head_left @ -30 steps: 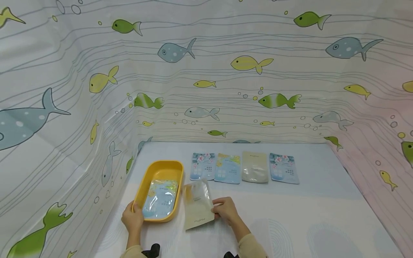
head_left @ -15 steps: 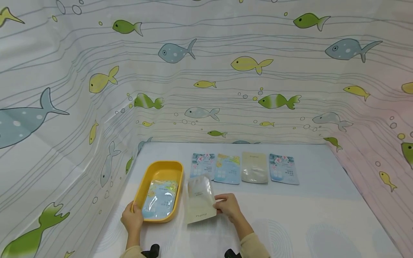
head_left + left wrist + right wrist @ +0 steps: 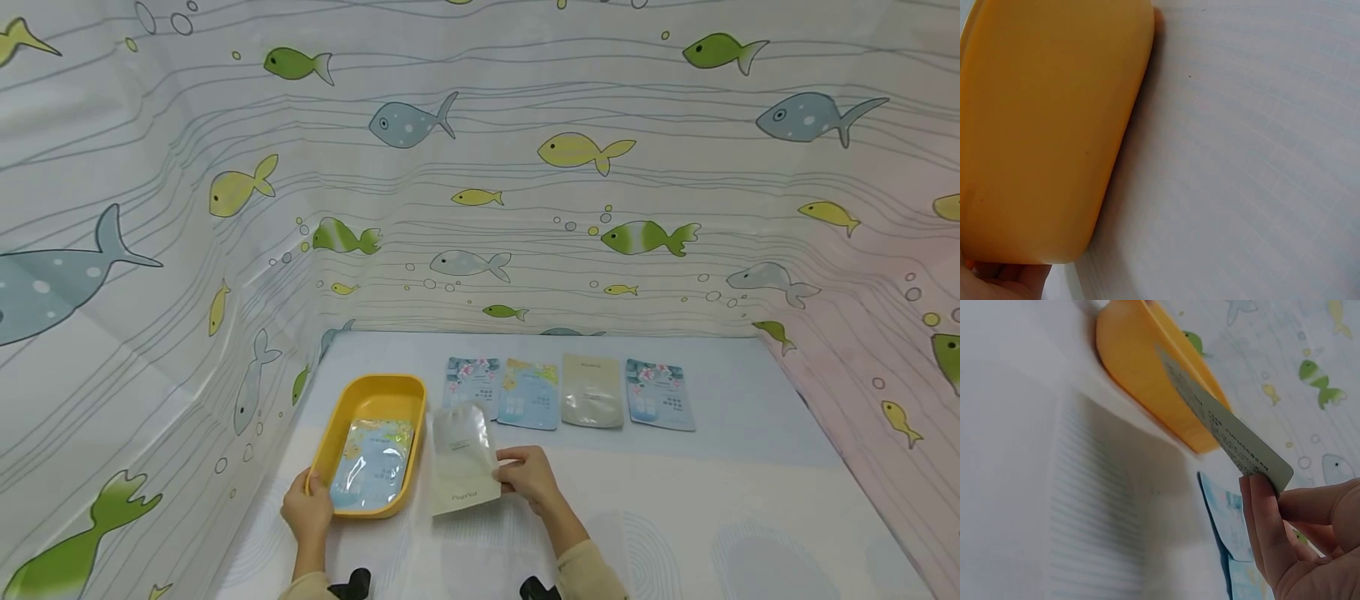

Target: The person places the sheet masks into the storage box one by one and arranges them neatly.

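A yellow tray stands at the left of the table, and a blue sachet with yellow flowers lies inside it. My left hand grips the tray's near left corner; the left wrist view shows fingers against the tray's end wall. Between thumb and fingers my right hand pinches the right edge of a cream-coloured sachet. In the right wrist view this sachet is raised off the table and tilted, its printed back showing, apart from the table. It stands just right of the tray.
Along the back of the table lie a floral blue sachet, partly covered by the held one, a yellow-and-blue sachet, a cream sachet and another floral blue sachet. Fish-printed sheeting encloses the table.
My right hand has lifted the cream-coloured sachet slightly and moved it away from me, so it now overlaps the leftmost back sachet. The left hand and tray have stayed put.
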Demonstrator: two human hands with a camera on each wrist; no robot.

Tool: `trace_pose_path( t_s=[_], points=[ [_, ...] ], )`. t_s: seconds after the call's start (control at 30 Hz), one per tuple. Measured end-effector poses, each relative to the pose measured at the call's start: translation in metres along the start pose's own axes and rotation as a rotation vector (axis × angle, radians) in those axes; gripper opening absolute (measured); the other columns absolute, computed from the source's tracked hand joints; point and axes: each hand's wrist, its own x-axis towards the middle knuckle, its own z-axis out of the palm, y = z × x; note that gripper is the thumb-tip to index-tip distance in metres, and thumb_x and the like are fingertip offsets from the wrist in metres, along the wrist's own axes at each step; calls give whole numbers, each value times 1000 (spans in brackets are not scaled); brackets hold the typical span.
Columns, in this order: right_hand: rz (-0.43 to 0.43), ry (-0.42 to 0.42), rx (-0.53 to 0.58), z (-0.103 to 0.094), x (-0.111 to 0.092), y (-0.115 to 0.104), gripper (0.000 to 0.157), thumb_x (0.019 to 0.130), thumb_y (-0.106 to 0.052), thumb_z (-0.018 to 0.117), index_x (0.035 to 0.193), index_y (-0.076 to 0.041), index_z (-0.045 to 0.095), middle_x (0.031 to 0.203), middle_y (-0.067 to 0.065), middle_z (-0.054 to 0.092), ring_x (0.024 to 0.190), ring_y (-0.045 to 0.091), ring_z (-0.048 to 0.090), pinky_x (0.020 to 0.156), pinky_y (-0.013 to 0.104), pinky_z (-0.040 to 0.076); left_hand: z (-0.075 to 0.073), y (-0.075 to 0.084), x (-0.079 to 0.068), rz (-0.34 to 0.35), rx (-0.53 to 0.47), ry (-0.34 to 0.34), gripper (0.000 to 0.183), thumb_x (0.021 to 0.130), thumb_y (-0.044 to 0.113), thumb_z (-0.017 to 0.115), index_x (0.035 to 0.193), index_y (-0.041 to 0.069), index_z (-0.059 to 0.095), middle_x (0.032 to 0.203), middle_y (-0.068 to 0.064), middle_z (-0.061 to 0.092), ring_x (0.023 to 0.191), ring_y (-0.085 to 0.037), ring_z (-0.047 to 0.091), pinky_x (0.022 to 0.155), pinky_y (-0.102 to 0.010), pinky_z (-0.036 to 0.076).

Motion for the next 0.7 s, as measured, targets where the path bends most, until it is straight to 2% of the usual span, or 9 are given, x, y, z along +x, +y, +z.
trace_pose_path(
  t_s=[0.33,0.7],
  points=[
    [-41,-38,24,8,5,-9,31,75,10,62,106,17,62,83,24,68,65,19,67,61,33,57,0,-1,0,22,-10,16,27,91,0,44,108,-18,57,105,-40,56,97,-57,51,84,-61,39],
    [-49,-48,23,23,15,-14,31,74,11,61,105,16,62,82,23,69,63,20,67,59,32,56,0,-2,0,6,-12,7,28,92,0,44,110,-18,56,106,-40,56,99,-56,52,86,-60,40]
  ],
)
